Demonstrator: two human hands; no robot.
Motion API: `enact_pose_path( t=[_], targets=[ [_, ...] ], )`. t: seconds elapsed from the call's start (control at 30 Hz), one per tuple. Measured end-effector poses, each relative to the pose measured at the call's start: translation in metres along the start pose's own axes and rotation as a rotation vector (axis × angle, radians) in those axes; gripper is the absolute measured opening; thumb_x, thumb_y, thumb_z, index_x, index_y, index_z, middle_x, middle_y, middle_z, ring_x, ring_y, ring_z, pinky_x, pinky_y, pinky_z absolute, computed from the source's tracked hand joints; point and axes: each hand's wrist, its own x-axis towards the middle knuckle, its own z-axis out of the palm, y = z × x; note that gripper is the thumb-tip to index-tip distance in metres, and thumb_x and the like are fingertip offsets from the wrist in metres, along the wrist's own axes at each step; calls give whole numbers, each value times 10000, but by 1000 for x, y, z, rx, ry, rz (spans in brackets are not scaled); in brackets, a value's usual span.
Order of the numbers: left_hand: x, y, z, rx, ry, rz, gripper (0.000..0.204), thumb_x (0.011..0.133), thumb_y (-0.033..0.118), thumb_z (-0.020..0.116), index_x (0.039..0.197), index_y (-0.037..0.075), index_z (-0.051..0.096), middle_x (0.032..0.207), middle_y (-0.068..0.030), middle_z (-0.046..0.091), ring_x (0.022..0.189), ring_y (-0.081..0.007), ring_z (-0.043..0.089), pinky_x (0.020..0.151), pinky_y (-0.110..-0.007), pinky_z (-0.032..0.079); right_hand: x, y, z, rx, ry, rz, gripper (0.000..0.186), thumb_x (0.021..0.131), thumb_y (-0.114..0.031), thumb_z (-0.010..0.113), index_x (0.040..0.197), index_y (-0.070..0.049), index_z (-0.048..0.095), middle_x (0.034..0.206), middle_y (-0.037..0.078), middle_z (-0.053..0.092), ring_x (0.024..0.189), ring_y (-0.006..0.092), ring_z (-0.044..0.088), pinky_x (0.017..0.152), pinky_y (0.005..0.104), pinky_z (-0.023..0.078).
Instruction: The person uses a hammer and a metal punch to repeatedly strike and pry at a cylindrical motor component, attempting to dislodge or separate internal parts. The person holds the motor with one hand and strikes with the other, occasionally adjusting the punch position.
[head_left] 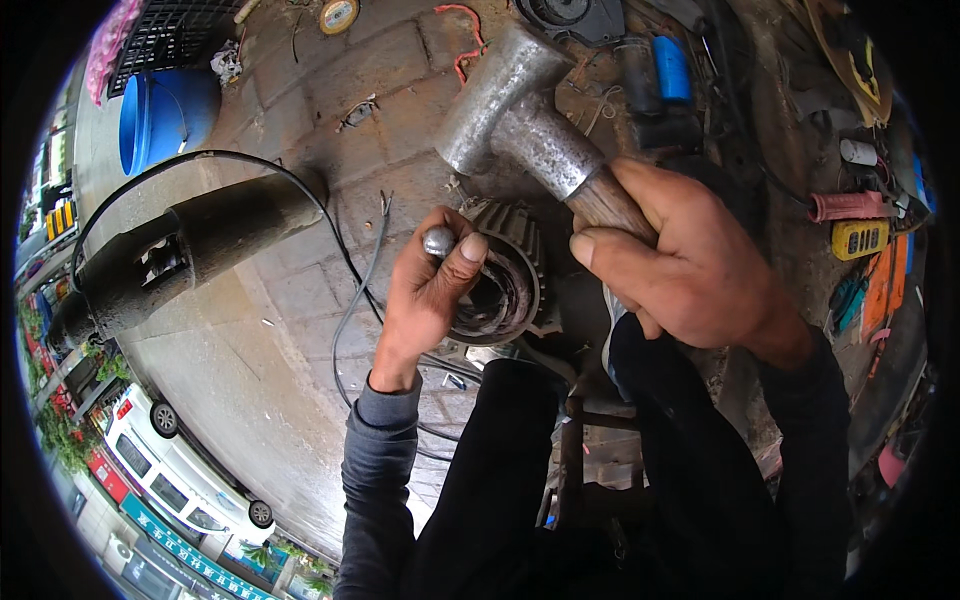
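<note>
My right hand grips the wooden handle of a heavy hammer. Its scuffed steel head is raised above and beyond my left hand. In my left hand is a metal punch, or similar rod, wrapped by the fingers; only the rounded, shiny top of the punch shows above them. Just below that hand, an electric motor housing with outer cooling fins stands on the ground before my knees, its round opening facing up. The lower end of the punch is hidden by my hand, so I cannot tell whether it touches the housing.
A large dark metal cylinder lies at the left, near a blue bucket. A black cable loops across the paving. Along the right lie a pink-handled tool, a yellow device and a blue can.
</note>
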Motion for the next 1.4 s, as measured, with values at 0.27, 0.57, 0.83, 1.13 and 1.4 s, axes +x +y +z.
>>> enact_pose_path(
  t=[0.27, 0.57, 0.83, 1.13, 1.4],
  targets=[
    [14, -4, 2, 18, -41, -32, 288, 1050, 314, 660, 945, 72, 547, 788, 64, 469, 708, -43, 410, 621, -218, 336, 0, -4, -6, 15, -31, 32, 116, 993, -120, 612, 998, -10, 576, 623, 1, 542, 448, 63, 492, 419, 252, 394],
    [19, -3, 7, 101, -67, -54, 276, 1053, 315, 654, 947, 77, 564, 799, 60, 506, 720, -49, 435, 644, -222, 356, 6, -44, -8, -724, 401, -721, 224, 968, -181, 658, 996, 38, 623, 628, 71, 565, 516, 197, 566, 495, 354, 456],
    [18, -7, 9, 111, -104, -119, 298, 1054, 304, 653, 952, 37, 568, 815, 38, 497, 796, -75, 469, 725, -266, 425, 1, -12, -12, -261, -72, -46, 137, 958, -141, 645, 985, -16, 594, 644, -1, 542, 512, 92, 530, 487, 290, 426],
    [18, -6, 9, 142, -96, -63, 296, 1046, 292, 663, 967, 20, 577, 823, 3, 525, 829, -100, 477, 770, -279, 451, -4, -7, 15, -374, 204, -185, 220, 963, -184, 674, 1058, -6, 588, 616, 25, 529, 508, 142, 531, 486, 345, 417],
    [18, -6, 8, 203, -113, -28, 281, 1045, 274, 660, 1003, 1, 610, 833, -34, 558, 821, -147, 531, 791, -313, 468, -21, -41, -11, -71, 131, -82, 161, 970, -160, 640, 1070, -38, 608, 677, -1, 542, 549, 77, 515, 516, 275, 431]
  ],
)
